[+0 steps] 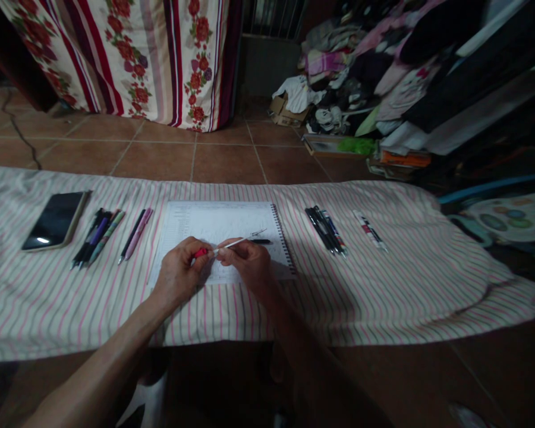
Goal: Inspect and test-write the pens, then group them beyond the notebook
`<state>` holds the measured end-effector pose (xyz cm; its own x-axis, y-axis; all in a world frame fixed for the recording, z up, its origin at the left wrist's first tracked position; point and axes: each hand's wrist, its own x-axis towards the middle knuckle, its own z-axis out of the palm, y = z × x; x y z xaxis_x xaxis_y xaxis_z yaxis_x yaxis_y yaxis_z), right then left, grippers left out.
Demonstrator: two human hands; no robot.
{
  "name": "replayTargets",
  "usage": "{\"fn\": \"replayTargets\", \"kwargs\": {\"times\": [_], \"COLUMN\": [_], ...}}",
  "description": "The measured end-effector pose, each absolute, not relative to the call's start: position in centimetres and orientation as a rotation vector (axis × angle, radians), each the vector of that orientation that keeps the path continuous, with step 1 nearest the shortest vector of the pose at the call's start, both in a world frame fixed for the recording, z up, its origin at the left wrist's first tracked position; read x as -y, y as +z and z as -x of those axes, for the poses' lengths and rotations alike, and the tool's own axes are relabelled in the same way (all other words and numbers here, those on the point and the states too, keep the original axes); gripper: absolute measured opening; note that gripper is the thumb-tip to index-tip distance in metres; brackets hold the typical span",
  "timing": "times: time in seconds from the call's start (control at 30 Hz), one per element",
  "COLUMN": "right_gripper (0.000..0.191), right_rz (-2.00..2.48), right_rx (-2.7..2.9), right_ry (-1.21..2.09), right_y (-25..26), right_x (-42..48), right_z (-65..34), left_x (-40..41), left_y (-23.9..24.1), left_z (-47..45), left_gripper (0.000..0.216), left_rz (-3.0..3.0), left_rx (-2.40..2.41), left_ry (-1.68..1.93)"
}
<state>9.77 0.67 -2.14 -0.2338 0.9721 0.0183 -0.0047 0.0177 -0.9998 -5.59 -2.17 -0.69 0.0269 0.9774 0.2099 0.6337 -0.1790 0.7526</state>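
Over a spiral notebook (232, 214), my two hands meet at a slim pen. My left hand (182, 261) pinches a small red pen part (200, 252) at one end. Fingers of my right hand (249, 258) are closed round a thin white pen piece (238, 242), which slants up to the right and ends in a clear or metallic tip. The two pieces come together between my fingertips; whether they are joined I cannot tell. Just beyond my right fingers, a short black pen part (262, 241) lies on the page.
Left on the striped cloth (396, 285) are a phone (56, 221), a bundle of pens (98, 238) and a pink pen (139, 233) beside a dark one. To the right lie several dark pens (325, 230) and a white patterned pen (370, 230). Clothes (339, 65) are piled beyond.
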Motion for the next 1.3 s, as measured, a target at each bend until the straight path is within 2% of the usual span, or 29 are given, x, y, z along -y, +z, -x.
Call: {"fn": "replayTargets", "kwargs": {"times": [0.33, 0.63, 0.9, 1.3], "right_gripper": [0.006, 0.008, 0.014, 0.015], "right_rz": [1.111, 1.117, 1.068, 1.047], "right_rx": [1.446, 1.381, 1.135, 1.182], "right_ry": [1.22, 1.263, 1.384, 1.288], "right_y": [-2.3, -2.5, -1.7, -1.8], "right_x": [-0.5, -0.9, -1.1, -1.1], "right_z": [-9.4, -9.6, -9.8, -9.9], "left_x": [2.2, 2.0, 2.2, 2.0], "left_y": [-0.5, -0.4, -0.1, -0.7], "left_z": [5.3, 5.6, 6.6, 5.7], "left_gripper": [0.014, 0.017, 0.039, 0.025], "left_rz": [-1.818, -1.79, -1.781, -1.987], "left_rx": [-1.657, -1.633, -1.519, -1.478], "left_ry": [0.956, 0.932, 0.945, 0.952]}}
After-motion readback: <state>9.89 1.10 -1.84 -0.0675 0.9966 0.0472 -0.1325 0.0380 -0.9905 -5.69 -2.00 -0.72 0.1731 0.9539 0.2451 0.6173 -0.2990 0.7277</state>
